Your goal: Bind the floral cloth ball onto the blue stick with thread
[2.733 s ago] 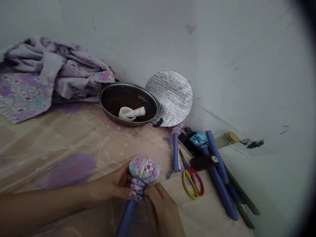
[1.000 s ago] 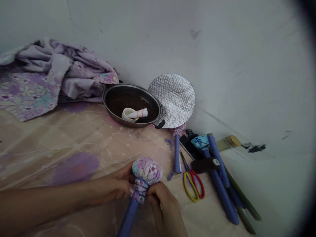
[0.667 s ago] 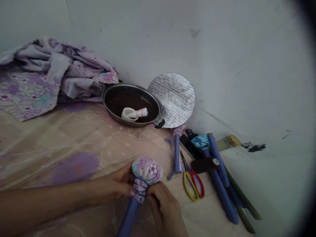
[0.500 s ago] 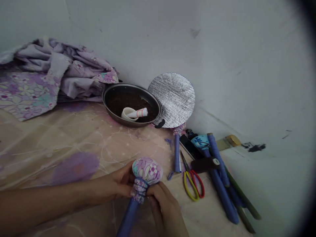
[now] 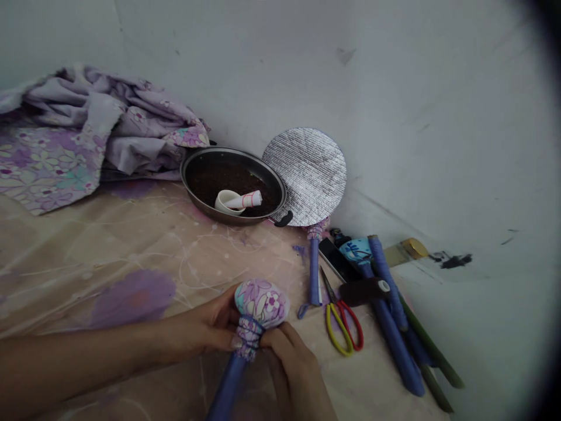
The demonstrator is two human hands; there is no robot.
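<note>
A stick with a padded round head point(image 5: 262, 303) in flowered purple cloth stands tilted in front of me, its handle point(image 5: 228, 386) wrapped in blue. Dark cord rings the gathered cloth at its neck. My left hand point(image 5: 214, 327) is closed round the neck from the left, thumb in front. On the other side, my right hand point(image 5: 291, 359) has its fingers curled and pinched against the neck, just under the head. What lies between those fingertips is hidden.
Right of my hands lie scissors point(image 5: 339, 327), a dark thread spool point(image 5: 363, 292), a phone point(image 5: 336, 260) and several wrapped sticks point(image 5: 397, 345). Behind are a pan point(image 5: 205, 204) holding dark material and a small white cup point(image 5: 223, 202), a silvery disc point(image 5: 311, 175) and heaped flowered cloth point(image 5: 140, 128).
Hardly anything differs. My right fingers have shifted very slightly at the neck, while my left hand and the padded stick keep their place.
</note>
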